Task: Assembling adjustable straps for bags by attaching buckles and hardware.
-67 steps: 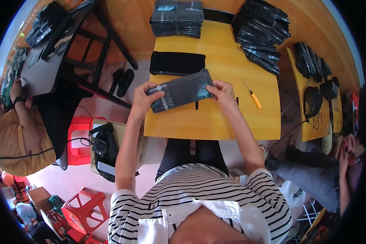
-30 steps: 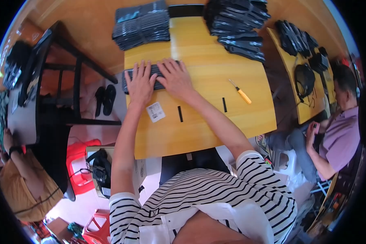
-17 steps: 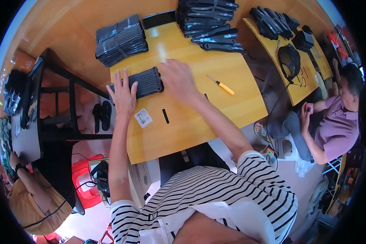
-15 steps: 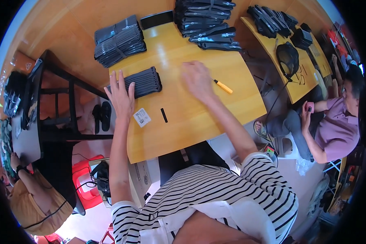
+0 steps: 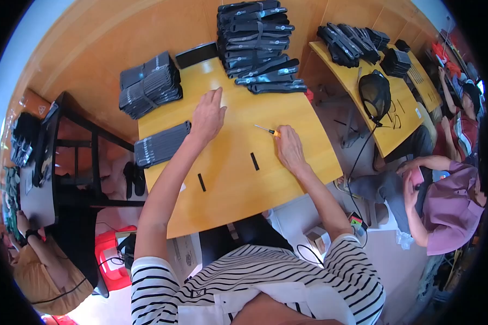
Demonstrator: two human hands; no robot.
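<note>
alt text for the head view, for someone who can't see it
A person in a striped shirt reaches over a yellow table: right hand at a small screwdriver, left hand flat and empty. Stacks of black flat packs line the far edge.

Your single head view looks steeply down from above your shoulders onto the yellow desk [image 5: 238,179], fisheye-wide, edges bending outward.

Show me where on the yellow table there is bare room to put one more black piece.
Bare wood lies along the near edge of the yellow table, below the two small black strips and between the forearms. The far side is crowded: black stacks, a tall pile, the screwdriver by the right hand.
</note>
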